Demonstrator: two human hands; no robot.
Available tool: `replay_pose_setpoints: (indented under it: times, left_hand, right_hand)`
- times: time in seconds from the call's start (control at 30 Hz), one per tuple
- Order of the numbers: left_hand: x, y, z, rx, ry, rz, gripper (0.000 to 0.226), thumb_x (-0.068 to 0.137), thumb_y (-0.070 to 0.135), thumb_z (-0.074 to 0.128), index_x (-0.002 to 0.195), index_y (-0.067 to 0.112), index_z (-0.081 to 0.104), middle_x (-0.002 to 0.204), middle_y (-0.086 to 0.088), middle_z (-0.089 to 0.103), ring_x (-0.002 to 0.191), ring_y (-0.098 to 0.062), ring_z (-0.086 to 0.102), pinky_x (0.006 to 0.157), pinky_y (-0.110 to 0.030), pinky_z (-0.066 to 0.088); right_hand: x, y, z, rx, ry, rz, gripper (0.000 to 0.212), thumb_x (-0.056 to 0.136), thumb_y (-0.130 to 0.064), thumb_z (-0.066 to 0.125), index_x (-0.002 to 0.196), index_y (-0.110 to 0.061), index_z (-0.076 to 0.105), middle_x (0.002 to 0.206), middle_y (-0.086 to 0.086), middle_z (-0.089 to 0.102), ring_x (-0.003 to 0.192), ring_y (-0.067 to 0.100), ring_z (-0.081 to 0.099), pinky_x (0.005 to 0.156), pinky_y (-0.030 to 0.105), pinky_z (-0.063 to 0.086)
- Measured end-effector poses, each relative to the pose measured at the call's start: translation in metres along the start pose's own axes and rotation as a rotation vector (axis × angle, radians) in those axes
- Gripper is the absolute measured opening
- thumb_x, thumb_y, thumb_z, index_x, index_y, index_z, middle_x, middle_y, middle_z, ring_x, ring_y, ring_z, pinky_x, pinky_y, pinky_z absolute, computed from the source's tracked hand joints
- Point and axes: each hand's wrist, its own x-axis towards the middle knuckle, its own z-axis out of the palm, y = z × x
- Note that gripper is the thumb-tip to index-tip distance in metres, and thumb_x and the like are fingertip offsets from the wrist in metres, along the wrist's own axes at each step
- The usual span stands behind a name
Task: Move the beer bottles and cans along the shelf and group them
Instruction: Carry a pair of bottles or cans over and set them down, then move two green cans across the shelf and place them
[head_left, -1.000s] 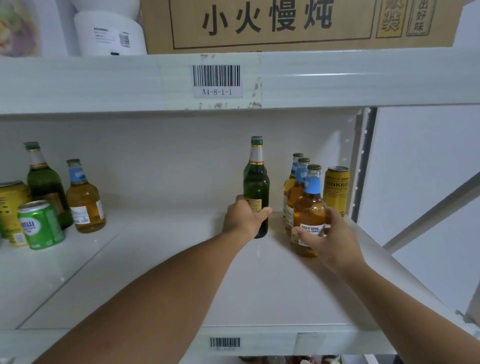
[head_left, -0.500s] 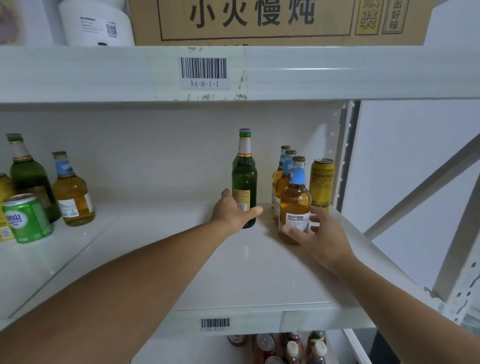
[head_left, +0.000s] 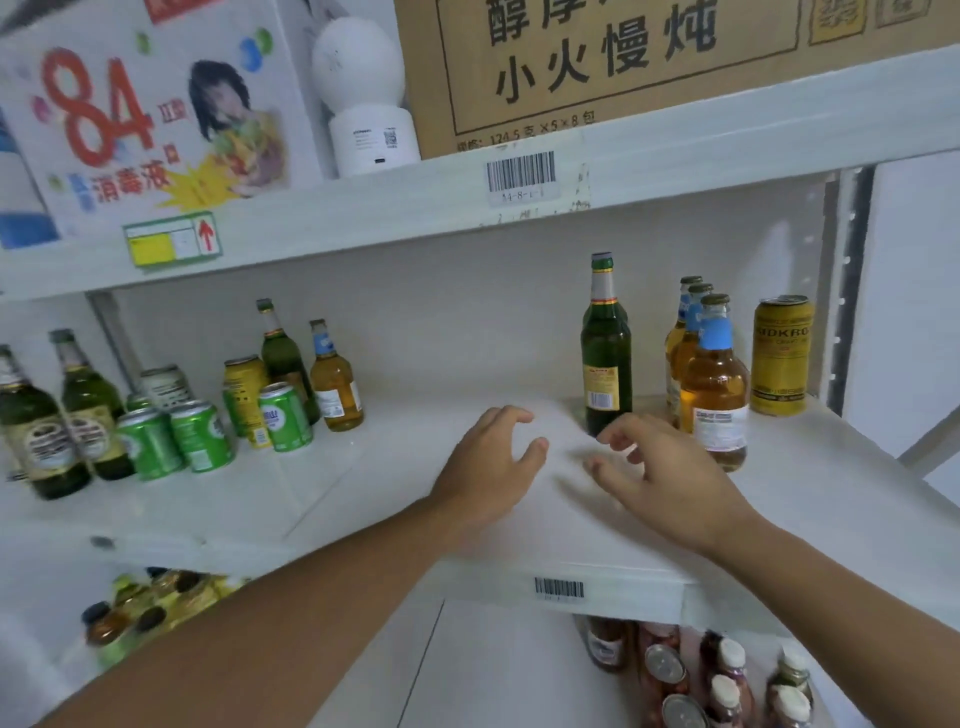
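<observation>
White shelf (head_left: 363, 499): both hands hover empty above its middle, the left hand (head_left: 485, 465) and right hand (head_left: 660, 467) with fingers spread and curled, gripping nothing. A green bottle (head_left: 605, 348), three amber bottles (head_left: 714, 384) and a gold can (head_left: 782, 356) stand toward the right edge; other bottles and green cans (head_left: 197, 434) crowd the left end.

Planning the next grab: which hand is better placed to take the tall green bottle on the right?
Probably the right hand: open, its fingertips almost at the green bottle's base. The left hand hovers farther left.
</observation>
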Motion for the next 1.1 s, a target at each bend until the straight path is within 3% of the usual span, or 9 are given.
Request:
replay_pose_setpoints:
  times: [0.27, 0.47, 0.67, 0.87, 1.1]
  left_hand:
    - [-0.075, -0.074, -0.105, 0.06, 0.081, -0.2, 0.042, 0.107, 0.045, 0.063, 0.147, 0.029, 0.061, 0.149, 0.011, 0.06, 0.137, -0.009, 0.057, 0.108, -0.028, 0.047]
    - [-0.124, -0.145, -0.179, 0.0, 0.238, -0.331, 0.041, 0.106, 0.045, 0.065, 0.144, 0.029, 0.064, 0.146, 0.012, 0.063, 0.134, -0.01, 0.06, 0.113, -0.037, 0.051]
    - [-0.155, -0.233, -0.226, -0.036, 0.277, -0.39, 0.04, 0.106, 0.047, 0.063, 0.143, 0.033, 0.062, 0.144, 0.017, 0.062, 0.134, -0.007, 0.058, 0.11, -0.039, 0.053]
    - [-0.16, -0.323, -0.268, -0.036, 0.221, -0.384, 0.043, 0.107, 0.044, 0.063, 0.147, 0.028, 0.06, 0.146, 0.01, 0.063, 0.131, -0.009, 0.057, 0.105, -0.031, 0.047]
    - [-0.118, -0.367, -0.293, -0.068, 0.163, -0.279, 0.05, 0.106, 0.049, 0.064, 0.15, 0.025, 0.06, 0.149, 0.006, 0.063, 0.137, -0.016, 0.06, 0.116, -0.044, 0.05]
  right_hand:
    - [0.021, -0.066, 0.059, 0.118, -0.116, -0.137, 0.039, 0.1, -0.056, 0.065, 0.133, -0.035, 0.061, 0.123, -0.012, 0.065, 0.102, 0.007, 0.064, 0.08, 0.026, 0.05]
    - [0.038, -0.131, 0.105, 0.238, -0.16, -0.175, 0.027, 0.098, -0.053, 0.07, 0.12, -0.038, 0.064, 0.115, -0.017, 0.065, 0.096, 0.002, 0.065, 0.079, 0.027, 0.051]
    - [0.057, -0.206, 0.172, 0.231, -0.231, -0.195, 0.025, 0.098, -0.05, 0.072, 0.119, -0.038, 0.064, 0.114, -0.018, 0.065, 0.095, 0.005, 0.067, 0.08, 0.029, 0.055]
    - [0.089, -0.282, 0.244, 0.194, -0.272, -0.102, 0.036, 0.097, -0.05, 0.072, 0.128, -0.035, 0.064, 0.12, -0.01, 0.067, 0.098, 0.01, 0.07, 0.088, 0.035, 0.057]
    - [0.122, -0.321, 0.284, 0.089, -0.242, -0.051, 0.045, 0.095, -0.052, 0.074, 0.133, -0.032, 0.063, 0.121, -0.007, 0.067, 0.099, 0.014, 0.071, 0.092, 0.039, 0.059]
